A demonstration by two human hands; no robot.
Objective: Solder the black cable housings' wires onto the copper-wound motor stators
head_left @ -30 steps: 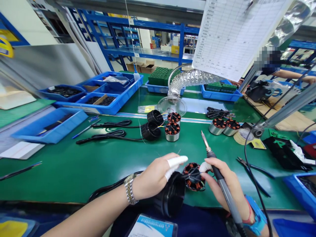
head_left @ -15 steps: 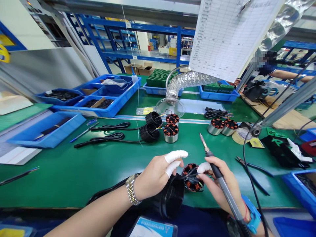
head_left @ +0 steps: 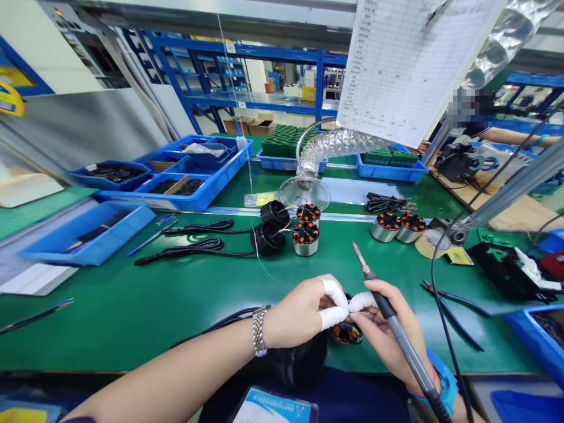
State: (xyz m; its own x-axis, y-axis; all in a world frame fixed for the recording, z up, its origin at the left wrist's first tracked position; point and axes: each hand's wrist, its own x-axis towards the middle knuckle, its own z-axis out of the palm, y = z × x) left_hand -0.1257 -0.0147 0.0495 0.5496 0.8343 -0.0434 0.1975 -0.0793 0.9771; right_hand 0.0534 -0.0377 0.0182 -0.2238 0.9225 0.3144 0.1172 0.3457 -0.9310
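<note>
My left hand [head_left: 297,314], white finger cots on thumb and forefinger, pinches at a thin wire [head_left: 360,312] above a motor stator [head_left: 347,336] with copper windings. The fingertips of my right hand [head_left: 396,338], one in a white cot, meet the left ones at that wire. A soldering iron [head_left: 390,314] also lies in my right hand, its tip pointing up and away from the wire. Below my left wrist is a black round housing [head_left: 304,361], partly hidden, with a black cable [head_left: 220,323] running left. My hands cover much of the stator.
Beyond my hands stand two stators [head_left: 305,239] wired to black caps [head_left: 268,238], near a fume-extraction hood [head_left: 304,192]. Two more stators [head_left: 388,226] and cutting pliers [head_left: 456,311] are right. Blue bins [head_left: 88,235] stand left. A co-worker's arm [head_left: 517,134] shows at far right.
My left hand has moved right, from above the black housing to the right fingertips, and its fingers have closed into a pinch. My right hand has stayed nearly still with the soldering iron.
</note>
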